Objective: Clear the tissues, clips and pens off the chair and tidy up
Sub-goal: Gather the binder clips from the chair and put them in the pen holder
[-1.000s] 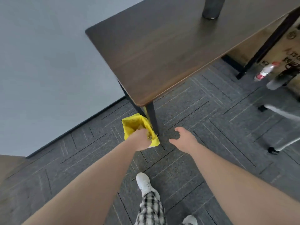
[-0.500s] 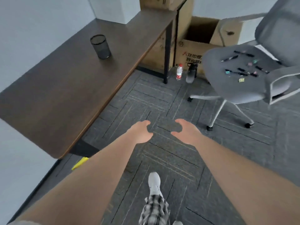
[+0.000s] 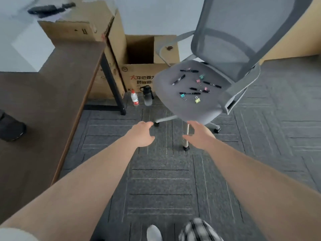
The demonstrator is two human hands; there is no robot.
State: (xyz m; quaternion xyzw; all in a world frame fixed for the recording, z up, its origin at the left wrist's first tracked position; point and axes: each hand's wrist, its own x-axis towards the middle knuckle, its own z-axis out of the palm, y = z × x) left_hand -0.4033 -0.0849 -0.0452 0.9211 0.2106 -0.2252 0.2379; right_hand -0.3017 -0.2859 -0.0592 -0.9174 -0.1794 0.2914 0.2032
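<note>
Chair [image 3: 173, 94] sits up around 1 o'clock on the grey carpet [image 3: 260, 153], grey mesh-backed office type, with the dark wooden desk [image 3: 43, 110] running along the 9 o'clock side and an open cardboard box [image 3: 139, 73] tucked behind at 12. Both of the person's arms are stretched out low over the floor, left hand [image 3: 141, 134] and right hand [image 3: 199, 134] both open, fingers loose and holding nothing, just short of the seat's front edge. On the seat it's a scatter of black pens [image 3: 178, 79] and little coloured binder clips [image 3: 197, 100], plus two bottles [image 3: 134, 100] on the floor by the desk leg at 11.
</note>
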